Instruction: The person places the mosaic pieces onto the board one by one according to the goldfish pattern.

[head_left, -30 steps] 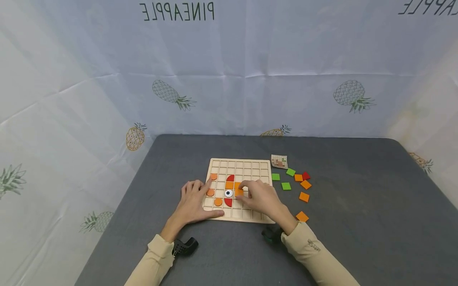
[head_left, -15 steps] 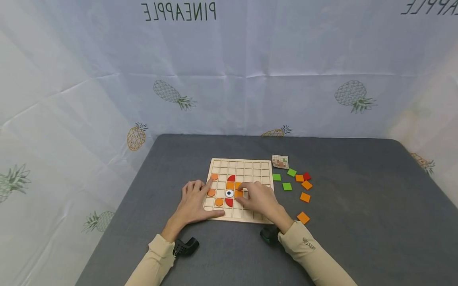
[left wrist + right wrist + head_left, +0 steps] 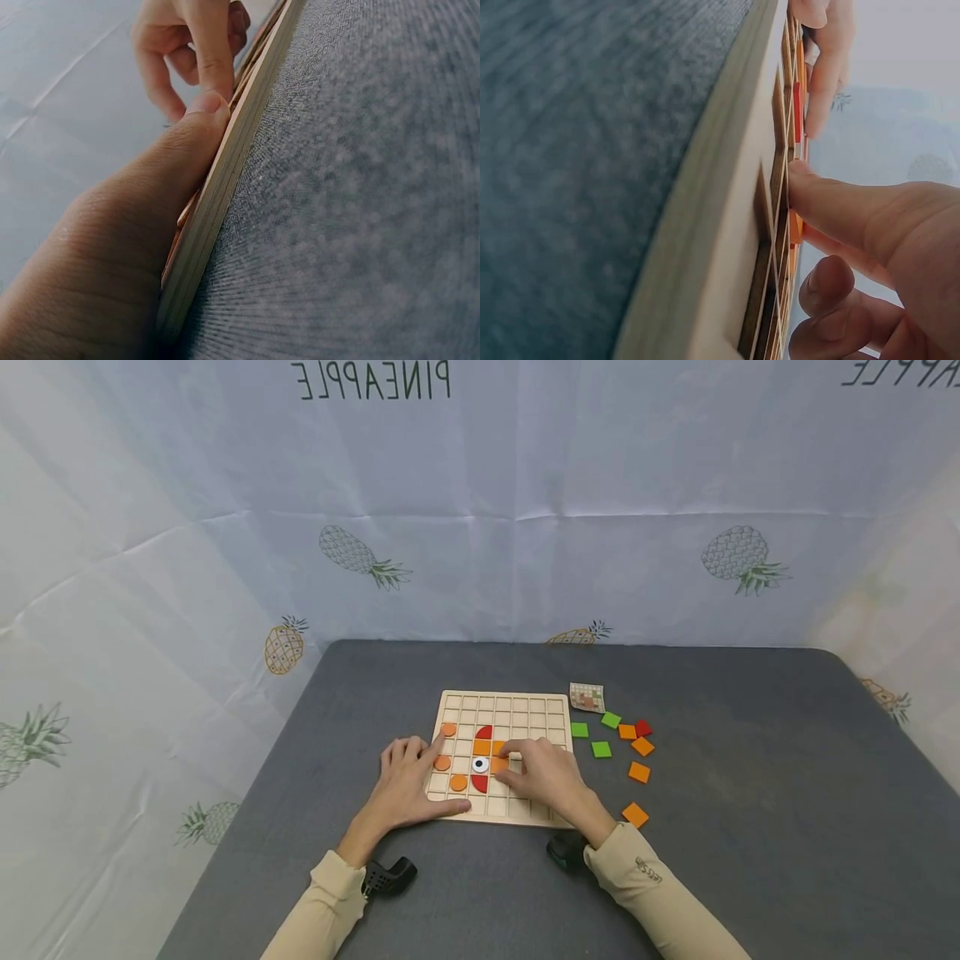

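Observation:
A wooden grid board (image 3: 536, 710) lies on the dark table. My left hand (image 3: 408, 783) rests spread on its left side, thumb along the near edge (image 3: 225, 176). My right hand (image 3: 553, 777) pinches an orange square tile (image 3: 498, 766) between thumb and index finger at a cell right of the white eye disc (image 3: 480, 764). In the right wrist view, the thumb touches the board by that orange tile (image 3: 796, 227). Another orange square (image 3: 482, 747) sits above the disc, and one more is partly hidden by the index finger. Red quarter-round pieces (image 3: 484, 732) and orange discs (image 3: 458, 782) occupy other cells.
Right of the board lie green squares (image 3: 602, 749), orange squares (image 3: 639, 772) and a red piece (image 3: 642, 727). A small pattern card (image 3: 587, 697) lies beyond the board's upper right corner. A pineapple-print cloth (image 3: 525, 577) hangs behind the table.
Both hands stay almost in place; my right forearm has shifted slightly left. The right fingertips remain at the same orange tile. The pieces on the board look unchanged.

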A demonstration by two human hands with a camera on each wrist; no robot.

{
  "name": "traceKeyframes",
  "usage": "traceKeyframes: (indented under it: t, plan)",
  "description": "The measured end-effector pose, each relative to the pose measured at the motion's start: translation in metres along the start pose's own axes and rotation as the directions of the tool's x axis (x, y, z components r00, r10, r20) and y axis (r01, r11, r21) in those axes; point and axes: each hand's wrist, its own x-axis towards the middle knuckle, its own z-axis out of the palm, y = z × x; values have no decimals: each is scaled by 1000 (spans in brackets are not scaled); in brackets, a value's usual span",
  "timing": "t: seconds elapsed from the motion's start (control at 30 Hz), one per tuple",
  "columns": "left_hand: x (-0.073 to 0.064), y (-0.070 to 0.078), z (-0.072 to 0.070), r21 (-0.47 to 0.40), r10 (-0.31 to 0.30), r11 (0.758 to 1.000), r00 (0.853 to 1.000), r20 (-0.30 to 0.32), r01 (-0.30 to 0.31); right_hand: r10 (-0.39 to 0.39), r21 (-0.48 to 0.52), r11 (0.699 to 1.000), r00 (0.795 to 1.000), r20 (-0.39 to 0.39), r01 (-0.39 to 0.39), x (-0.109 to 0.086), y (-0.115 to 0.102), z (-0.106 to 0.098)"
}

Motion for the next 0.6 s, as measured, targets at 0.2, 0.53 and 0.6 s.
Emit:
traceKeyframes:
  t: [0.2, 0.53, 0.6]
  plan:
    - [0, -1, 1, -2, 1, 1000, 1000, -8, -1, 0, -7, 1000, 1000, -13, 0, -1, 0, 0]
    - [0, -1, 1, -6, 5, 1000, 1000, -11, -6, 13, -8, 1000, 1000, -16, -13, -5, 3, -1]
    - [0, -1, 2, -6, 3, 1000, 1000, -12, -4, 20, 1, 1000, 1000, -14, -20, -6, 3, -3]
